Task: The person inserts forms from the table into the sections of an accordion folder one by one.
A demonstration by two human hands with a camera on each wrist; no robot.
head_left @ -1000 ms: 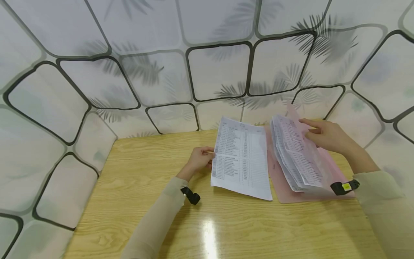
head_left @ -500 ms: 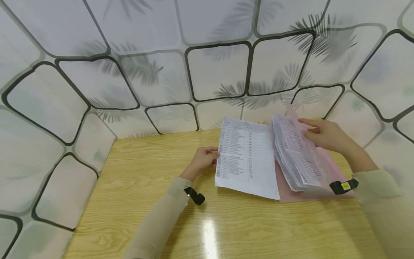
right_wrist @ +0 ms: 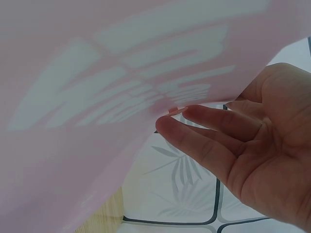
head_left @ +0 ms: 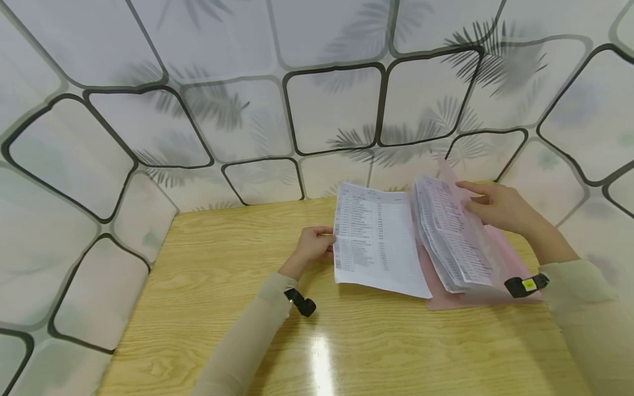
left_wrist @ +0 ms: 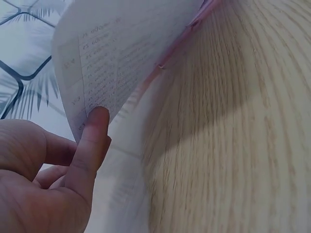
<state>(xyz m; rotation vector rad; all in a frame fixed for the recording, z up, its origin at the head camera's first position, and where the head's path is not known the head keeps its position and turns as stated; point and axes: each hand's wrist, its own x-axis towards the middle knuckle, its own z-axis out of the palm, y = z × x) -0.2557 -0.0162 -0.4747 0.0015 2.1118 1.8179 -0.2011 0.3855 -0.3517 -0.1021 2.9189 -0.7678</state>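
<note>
My left hand pinches the left edge of a white printed sheet. That sheet, covered in table rows, is raised and tilted, its right side overlapping a pink folder. In the left wrist view the thumb and fingers of the left hand grip the sheet near its corner. On the right, my right hand holds up the folder's translucent cover by its edge. Beneath that cover lies a stack of printed papers. The right wrist view has the fingertips at the edge of the pink cover.
A light wooden table carries everything. Behind it and to both sides rise walls draped with patterned cloth, close to the folder's far edge. Each wrist wears a small black camera.
My left hand has moved the sheet to the right, over the folder's left part, and the sheet's lower edge has risen a little. The right hand stays at the cover.
</note>
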